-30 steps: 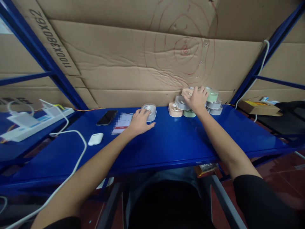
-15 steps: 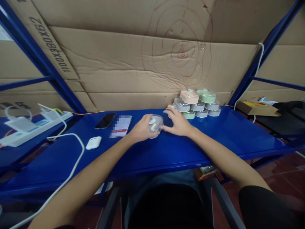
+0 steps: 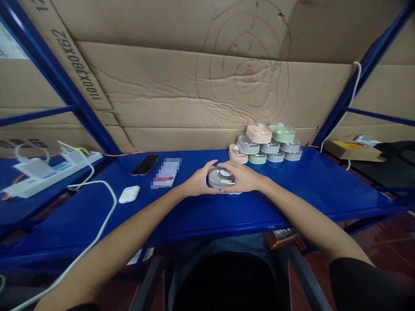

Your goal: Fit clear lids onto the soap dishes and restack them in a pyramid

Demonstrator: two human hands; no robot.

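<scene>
A small grey rounded box with a clear lid [image 3: 221, 178] is between my two hands, low over the front middle of the blue table [image 3: 201, 211]. My left hand [image 3: 198, 180] curves around its left side, thumb at the near edge. Wrapped over the far and right sides, my right hand [image 3: 245, 176] grips it too. A white round label and a small pale piece show on the lid. Behind my right hand, similar boxes are piled: a peach box [image 3: 259, 133] and a green box [image 3: 282, 132] on top, with several grey, peach and green ones below.
On the left lie a dark phone [image 3: 146, 165], a second phone with a lit screen [image 3: 165, 175] and a white earbud case [image 3: 129, 194]. A white cable [image 3: 108, 216] runs along the left side near a power strip [image 3: 53, 175]. Cardboard [image 3: 162, 86] stands behind the table.
My left hand has brought the grey box nearer and to the right. My right hand has left the peach box on the pile and come onto the grey one.
</scene>
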